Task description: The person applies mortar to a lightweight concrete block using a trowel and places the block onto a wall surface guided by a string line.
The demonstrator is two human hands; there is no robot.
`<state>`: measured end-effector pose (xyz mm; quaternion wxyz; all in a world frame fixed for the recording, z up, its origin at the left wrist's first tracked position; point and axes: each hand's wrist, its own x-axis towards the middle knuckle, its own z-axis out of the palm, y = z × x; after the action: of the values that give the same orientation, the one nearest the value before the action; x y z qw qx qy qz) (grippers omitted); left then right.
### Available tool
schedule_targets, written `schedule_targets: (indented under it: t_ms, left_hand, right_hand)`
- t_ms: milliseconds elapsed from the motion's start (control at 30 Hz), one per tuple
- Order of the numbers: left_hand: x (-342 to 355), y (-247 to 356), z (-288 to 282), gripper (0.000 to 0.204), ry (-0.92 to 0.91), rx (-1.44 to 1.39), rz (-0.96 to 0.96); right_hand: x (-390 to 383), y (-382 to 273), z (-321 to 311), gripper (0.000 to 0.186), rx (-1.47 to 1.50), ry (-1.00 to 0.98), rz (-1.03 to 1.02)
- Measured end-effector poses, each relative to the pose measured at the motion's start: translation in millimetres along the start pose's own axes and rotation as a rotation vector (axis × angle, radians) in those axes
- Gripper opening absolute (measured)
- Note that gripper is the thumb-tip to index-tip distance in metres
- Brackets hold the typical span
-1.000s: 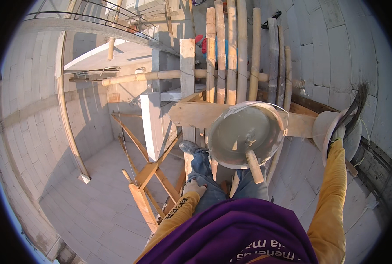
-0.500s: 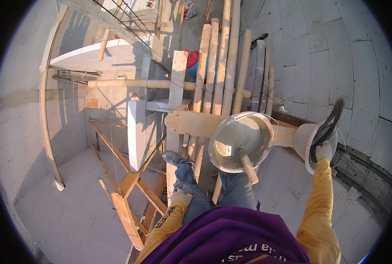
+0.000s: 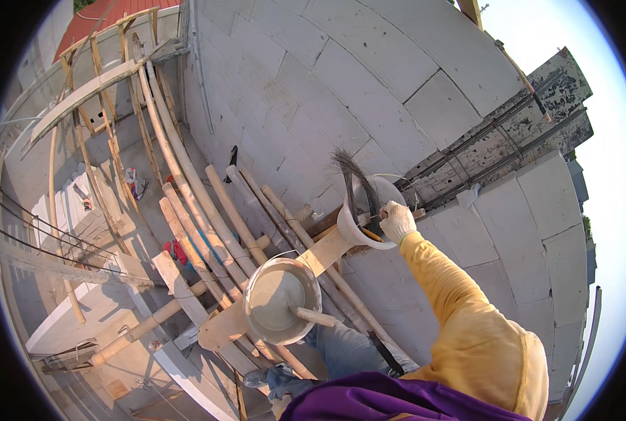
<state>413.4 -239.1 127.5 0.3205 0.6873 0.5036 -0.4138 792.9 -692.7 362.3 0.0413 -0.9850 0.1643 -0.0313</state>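
My right hand, in a pale knitted glove, is at the right rim of a white bucket. Its fingers are curled together over the opening; what they hold, if anything, is hidden. A bundle of dark thin wires sticks up out of this bucket, and a yellow-orange handle lies inside it. Of my left hand only a bit shows low by my leg, its fingers hidden. Closer to me stands a round bucket of wet grey mortar, with a wooden handle leaning out over its rim.
Both buckets rest on a wooden plank laid across bamboo poles. A pale block wall rises ahead, with a dark channel holding steel bars at the right. Below left are white blocks and a long drop.
My view has swung right and up, bringing in the wall top and sky. My right hand has moved off the wire bundle to the bucket's right rim.
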Motion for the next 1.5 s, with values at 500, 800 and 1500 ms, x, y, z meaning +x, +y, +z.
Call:
schedule_targets:
  t_ms: [500,800,1500]
  left_hand:
    - [-172.1,219.0,-139.3,0.034,0.104,-0.641,1.31]
    - [-333.6,321.3,-162.6,0.036,0.285,0.049,1.969]
    - [-126.6,38.8,-184.5,0.024,0.25,0.076,0.322]
  right_hand:
    - [-87.8,-109.6,-153.0,0.019,1.5,-0.136,0.205]
    - [-108.1,-140.6,-227.3,0.013,0.767,-0.41,-0.687]
    - [131.9,122.5,-285.4,0.035,-0.232,0.491,-0.079]
